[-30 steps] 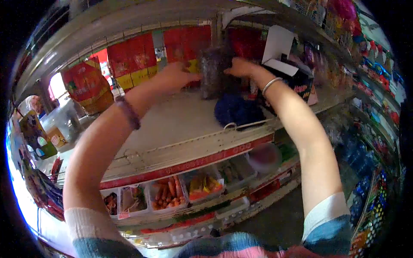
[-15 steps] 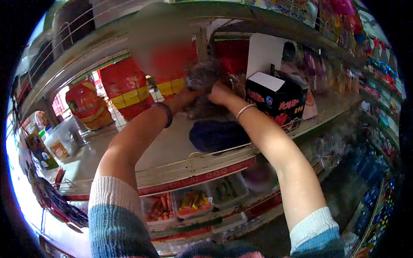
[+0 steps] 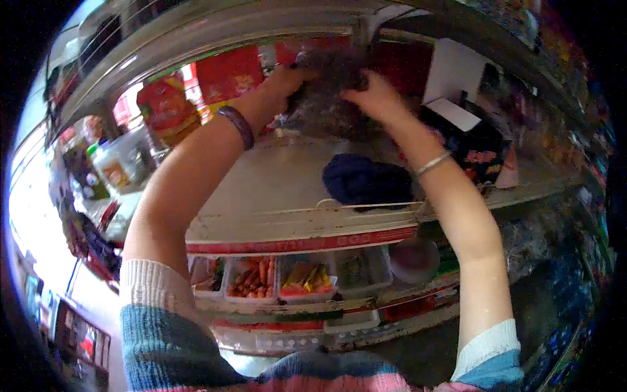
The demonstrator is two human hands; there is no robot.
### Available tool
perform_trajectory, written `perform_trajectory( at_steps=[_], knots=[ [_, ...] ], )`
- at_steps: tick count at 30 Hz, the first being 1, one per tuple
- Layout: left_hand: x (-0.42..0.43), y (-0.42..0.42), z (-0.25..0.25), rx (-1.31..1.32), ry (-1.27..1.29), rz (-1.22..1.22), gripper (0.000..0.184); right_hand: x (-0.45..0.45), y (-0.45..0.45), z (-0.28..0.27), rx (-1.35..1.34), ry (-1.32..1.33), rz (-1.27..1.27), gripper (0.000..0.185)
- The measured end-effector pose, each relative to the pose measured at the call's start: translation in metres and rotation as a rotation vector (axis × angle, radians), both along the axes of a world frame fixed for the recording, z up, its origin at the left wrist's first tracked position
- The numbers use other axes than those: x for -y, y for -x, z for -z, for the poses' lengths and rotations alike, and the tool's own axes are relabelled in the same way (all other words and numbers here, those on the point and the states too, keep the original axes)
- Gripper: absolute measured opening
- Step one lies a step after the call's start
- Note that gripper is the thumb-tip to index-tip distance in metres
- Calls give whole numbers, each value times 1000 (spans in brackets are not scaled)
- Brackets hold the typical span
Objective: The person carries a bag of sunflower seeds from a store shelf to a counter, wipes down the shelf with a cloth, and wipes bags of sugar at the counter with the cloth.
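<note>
Over the back of the shelf, both hands are on a dark, blurred bundle (image 3: 326,104) that looks like a plastic bag with dark contents. My left hand (image 3: 284,88) grips its left side, fingers curled inward and partly hidden. On the right side, my right hand (image 3: 379,101) pinches the bundle between thumb and fingers. Below the right hand lies a crumpled navy blue cloth item (image 3: 366,179) on the shelf board (image 3: 261,189). A black box (image 3: 467,140) with red lettering and a raised white flap stands right of my right wrist.
Red and yellow packets (image 3: 166,108) stand along the back left, beside a clear plastic tub (image 3: 127,157). A wire rail (image 3: 372,206) edges the shelf. Beneath it, clear trays (image 3: 251,279) hold small packaged goods. Hanging packets line the right side.
Both hands and the dark bundle have moved up and farther apart, and the bundle looks more spread out. The camera view has shifted, so the navy cloth and black box sit farther right.
</note>
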State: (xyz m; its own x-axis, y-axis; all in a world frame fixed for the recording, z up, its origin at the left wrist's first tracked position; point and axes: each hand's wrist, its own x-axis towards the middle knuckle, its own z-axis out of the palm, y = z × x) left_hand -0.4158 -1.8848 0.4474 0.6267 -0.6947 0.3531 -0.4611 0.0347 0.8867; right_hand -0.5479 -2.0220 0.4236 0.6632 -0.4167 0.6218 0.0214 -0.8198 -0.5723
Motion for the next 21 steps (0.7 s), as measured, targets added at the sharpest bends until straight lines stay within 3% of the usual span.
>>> perform_trajectory(
  at_steps=[2, 3, 8, 10, 13, 14, 18, 21],
  knots=[
    [-30, 19, -12, -95, -5, 54, 36, -4, 0, -5, 100, 85, -42, 77],
    [-37, 14, -12, -333, 170, 134, 31, -10, 4, -7, 200, 128, -100, 72],
    [-121, 49, -7, -397, 348, 168, 28, -80, 53, -3, 424, 241, -367, 65],
    [-160, 77, 1, -400, 355, 168, 29, -115, 84, 10, 307, 254, -446, 64],
    [-204, 119, 32, -139, 449, -97, 33, -148, 111, 32, 292, 328, -586, 66],
    [-220, 130, 44, -142, 516, -48, 36, -158, 114, 43, 283, 344, -611, 68],
    [-275, 163, 115, -20, 611, -283, 58, -195, 111, 100, 286, 479, -716, 78],
    [-316, 181, 180, -46, 659, -496, 65, -237, 99, 144, 202, 291, -903, 86]
  ],
)
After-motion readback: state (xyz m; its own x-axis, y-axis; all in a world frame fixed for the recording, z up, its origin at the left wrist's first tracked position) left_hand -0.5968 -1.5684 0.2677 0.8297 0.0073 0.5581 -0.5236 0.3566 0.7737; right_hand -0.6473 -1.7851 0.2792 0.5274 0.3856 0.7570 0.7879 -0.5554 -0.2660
